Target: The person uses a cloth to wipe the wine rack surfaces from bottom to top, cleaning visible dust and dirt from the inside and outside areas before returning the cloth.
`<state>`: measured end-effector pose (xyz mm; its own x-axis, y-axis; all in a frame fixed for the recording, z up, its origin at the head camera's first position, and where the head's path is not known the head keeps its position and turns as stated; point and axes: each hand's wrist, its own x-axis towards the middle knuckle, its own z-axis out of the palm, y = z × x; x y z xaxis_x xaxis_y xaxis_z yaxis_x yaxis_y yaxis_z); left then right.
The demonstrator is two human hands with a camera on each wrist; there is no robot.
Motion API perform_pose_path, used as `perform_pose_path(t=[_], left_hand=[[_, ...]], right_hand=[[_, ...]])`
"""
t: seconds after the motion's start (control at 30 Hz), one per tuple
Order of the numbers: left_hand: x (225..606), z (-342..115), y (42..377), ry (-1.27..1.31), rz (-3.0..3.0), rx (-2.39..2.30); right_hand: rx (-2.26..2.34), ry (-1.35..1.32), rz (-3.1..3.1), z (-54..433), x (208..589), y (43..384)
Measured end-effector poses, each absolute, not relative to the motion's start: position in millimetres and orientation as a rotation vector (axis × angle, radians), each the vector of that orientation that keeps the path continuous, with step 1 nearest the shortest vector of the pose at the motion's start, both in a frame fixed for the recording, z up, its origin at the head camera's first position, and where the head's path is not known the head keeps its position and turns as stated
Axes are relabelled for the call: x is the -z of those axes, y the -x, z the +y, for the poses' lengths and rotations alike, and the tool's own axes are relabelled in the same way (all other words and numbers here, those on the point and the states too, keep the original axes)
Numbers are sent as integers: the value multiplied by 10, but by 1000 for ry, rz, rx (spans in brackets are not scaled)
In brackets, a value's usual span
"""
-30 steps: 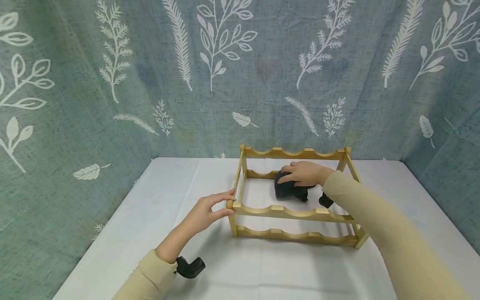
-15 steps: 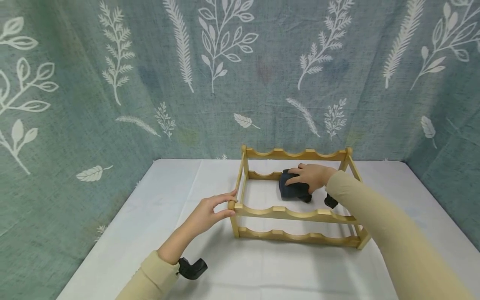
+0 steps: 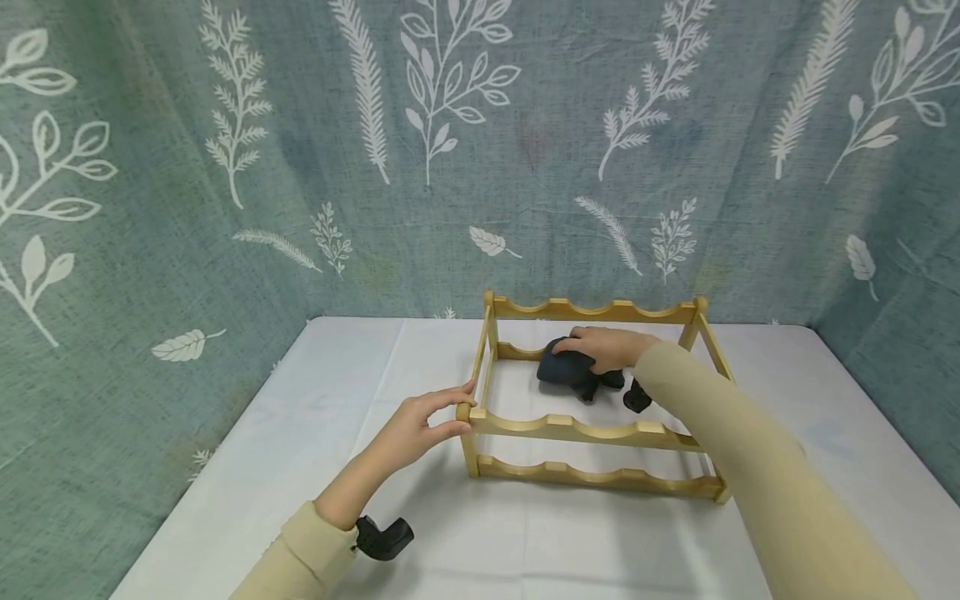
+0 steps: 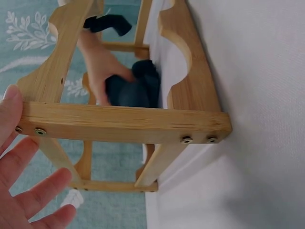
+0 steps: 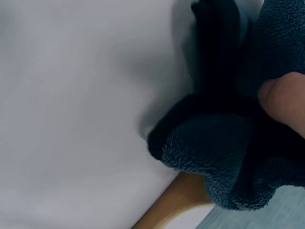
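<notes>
A light wooden wine rack (image 3: pixel 585 428) with scalloped rails stands on the white-covered table. My left hand (image 3: pixel 408 423) holds its near left corner, thumb and index finger on either side of the post; the other fingers (image 4: pixel 45 193) spread out beside it in the left wrist view. Inside the frame, my right hand (image 3: pixel 611 348) reaches down between the top rails and grips a bunched dark blue fluffy cloth (image 3: pixel 564 369). In the right wrist view the thumb (image 5: pixel 286 98) presses into the cloth (image 5: pixel 209 138), whose loose folds hang low against the white table covering. The palm side is hidden.
Behind the table hangs a blue-green curtain (image 3: pixel 450 217) with white leaf prints, which also covers both sides. A black wrist camera (image 3: pixel 384 538) juts from the left sleeve, and another (image 3: pixel 637 397) sits under the right wrist, within the rack.
My right hand and the cloth shifted slightly right, then back left toward the rack's left end, and the cloth changed shape. The left hand kept its hold on the corner.
</notes>
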<state>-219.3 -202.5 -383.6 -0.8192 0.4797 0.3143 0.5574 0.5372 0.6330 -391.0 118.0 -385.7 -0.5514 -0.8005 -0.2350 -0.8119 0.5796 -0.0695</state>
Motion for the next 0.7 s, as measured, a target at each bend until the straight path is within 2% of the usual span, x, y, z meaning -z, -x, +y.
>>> perform_pose_path(t=[0.2, 0.43, 0.6, 0.7], left_hand=[[3817, -2005, 2175, 909, -2659, 1151], [3788, -1993, 2174, 917, -2651, 1145], [3772, -1993, 2173, 907, -2661, 1155], [3766, -1993, 2171, 907, -2656, 1161]], right_hand=[[77, 1296, 2524, 973, 3724, 3898], [-117, 1274, 2522, 846, 3724, 3869], [-265, 1063, 2562, 869, 3759, 3858], [-198, 940, 2526, 930, 3738, 3859]])
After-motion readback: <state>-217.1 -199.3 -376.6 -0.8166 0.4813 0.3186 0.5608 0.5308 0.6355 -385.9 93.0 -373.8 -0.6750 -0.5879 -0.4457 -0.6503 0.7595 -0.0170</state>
